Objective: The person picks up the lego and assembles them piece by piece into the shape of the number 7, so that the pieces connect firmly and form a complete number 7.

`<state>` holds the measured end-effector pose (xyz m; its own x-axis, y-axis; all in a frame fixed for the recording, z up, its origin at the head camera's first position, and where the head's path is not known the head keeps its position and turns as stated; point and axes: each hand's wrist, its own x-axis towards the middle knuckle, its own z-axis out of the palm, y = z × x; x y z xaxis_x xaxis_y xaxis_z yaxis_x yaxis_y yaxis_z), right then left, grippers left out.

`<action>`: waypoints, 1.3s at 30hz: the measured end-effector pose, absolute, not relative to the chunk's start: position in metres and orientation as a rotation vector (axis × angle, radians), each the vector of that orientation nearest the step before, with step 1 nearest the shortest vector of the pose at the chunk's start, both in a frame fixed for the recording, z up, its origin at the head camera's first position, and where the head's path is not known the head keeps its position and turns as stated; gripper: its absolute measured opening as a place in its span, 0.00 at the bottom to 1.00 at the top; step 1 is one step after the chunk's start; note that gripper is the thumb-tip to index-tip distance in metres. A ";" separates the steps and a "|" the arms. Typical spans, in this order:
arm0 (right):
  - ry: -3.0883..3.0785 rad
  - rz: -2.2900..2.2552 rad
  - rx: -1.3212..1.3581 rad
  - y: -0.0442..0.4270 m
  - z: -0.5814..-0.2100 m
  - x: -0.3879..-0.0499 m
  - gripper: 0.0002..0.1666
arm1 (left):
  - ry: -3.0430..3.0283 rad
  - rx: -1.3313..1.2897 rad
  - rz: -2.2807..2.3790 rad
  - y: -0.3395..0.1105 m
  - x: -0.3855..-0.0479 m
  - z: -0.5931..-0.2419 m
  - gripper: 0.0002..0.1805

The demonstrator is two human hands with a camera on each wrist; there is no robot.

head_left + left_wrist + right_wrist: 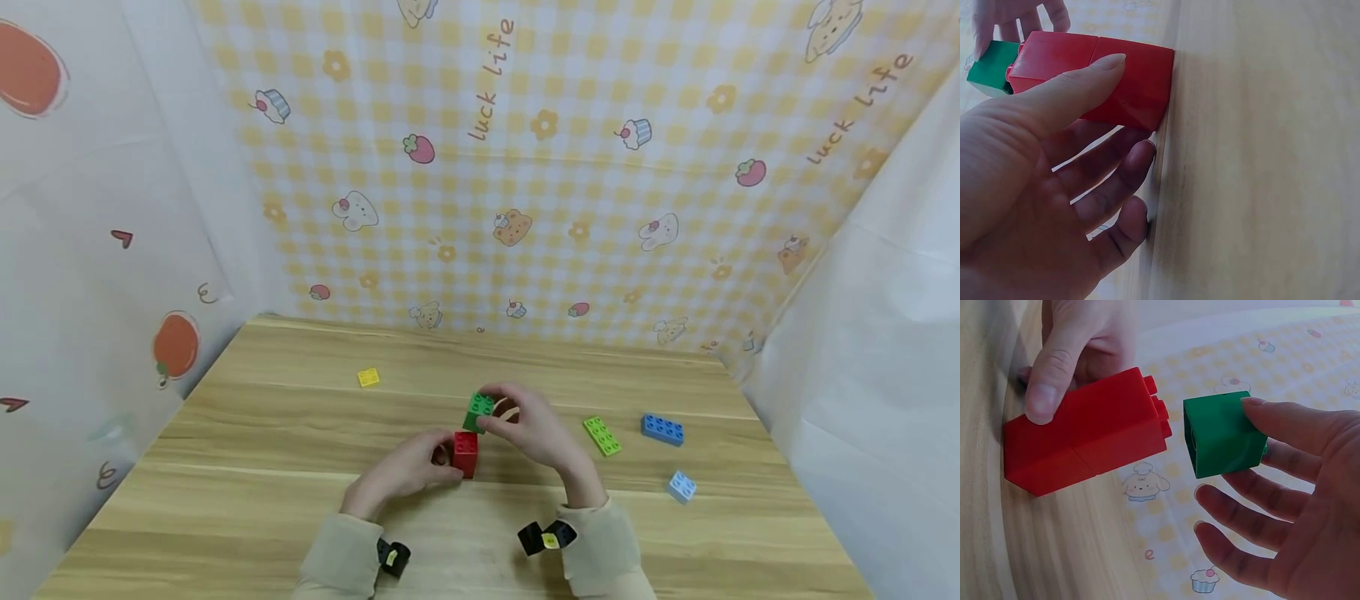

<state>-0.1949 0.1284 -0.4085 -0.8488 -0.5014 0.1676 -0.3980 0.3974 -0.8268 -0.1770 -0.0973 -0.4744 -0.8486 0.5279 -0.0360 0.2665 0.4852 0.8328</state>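
Two red blocks stacked into a tower (465,454) stand on the table, and my left hand (408,467) grips them from the left, thumb on the near side. In the left wrist view the thumb lies across the red blocks (1141,81), near their seam. My right hand (536,429) pinches a green block (477,412) just above the tower. A gap shows between the green block (1225,434) and the studs of the red blocks (1104,425) in the right wrist view.
A yellow block (368,377) lies at the back left of the wooden table (262,417). On the right are a lime block (602,436), a blue block (662,429) and a light blue block (682,487). Patterned cloth (465,192) hangs behind.
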 end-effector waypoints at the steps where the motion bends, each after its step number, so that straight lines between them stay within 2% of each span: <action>1: 2.533 -1.445 -0.817 0.128 -0.409 -0.194 0.21 | 2.448 0.672 1.297 -0.097 -0.177 -0.474 0.14; 11: 2.539 -1.347 -0.861 0.124 -0.405 -0.187 0.17 | 2.470 0.710 1.280 -0.098 -0.176 -0.473 0.13; 19: 2.520 -1.306 -0.892 0.119 -0.407 -0.183 0.20 | 2.464 0.696 1.287 -0.100 -0.175 -0.474 0.14; 39: 2.449 -1.401 -0.944 0.124 -0.418 -0.188 0.20 | 2.455 0.691 1.269 -0.097 -0.178 -0.474 0.16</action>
